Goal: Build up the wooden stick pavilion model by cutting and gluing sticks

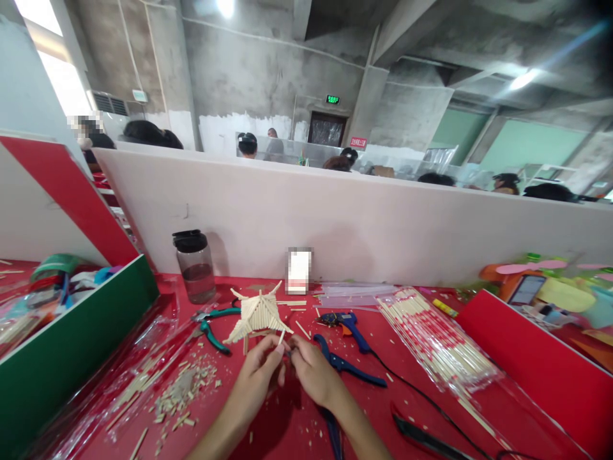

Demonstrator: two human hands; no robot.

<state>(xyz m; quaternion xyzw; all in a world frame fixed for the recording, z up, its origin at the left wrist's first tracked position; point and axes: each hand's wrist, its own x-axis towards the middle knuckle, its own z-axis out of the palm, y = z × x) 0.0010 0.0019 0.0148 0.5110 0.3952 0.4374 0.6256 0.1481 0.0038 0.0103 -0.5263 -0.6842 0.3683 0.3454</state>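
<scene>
My left hand point(260, 363) is closed, with a short pale wooden stick point(281, 337) pinched between thumb and forefinger. Close against it, my right hand point(310, 369) has its fingertips pressed together; what they grip is hidden. Just beyond both hands stands a small pagoda-like roof point(261, 313) built of thin wooden sticks, its corners turned up. Green-handled pliers point(214, 338) lie to its left. On the right are a blue glue gun point(354, 332) with a black cord and a blue-handled cutting tool point(354, 369).
Wood scraps point(184, 390) are heaped at left. A water bottle point(195, 268) stands by the white partition point(249, 217). Bagged sticks point(435, 338) lie at right, near a black-handled tool point(426, 437). Green point(81, 345) and red point(536, 358) panels flank the table. People sit beyond the partition.
</scene>
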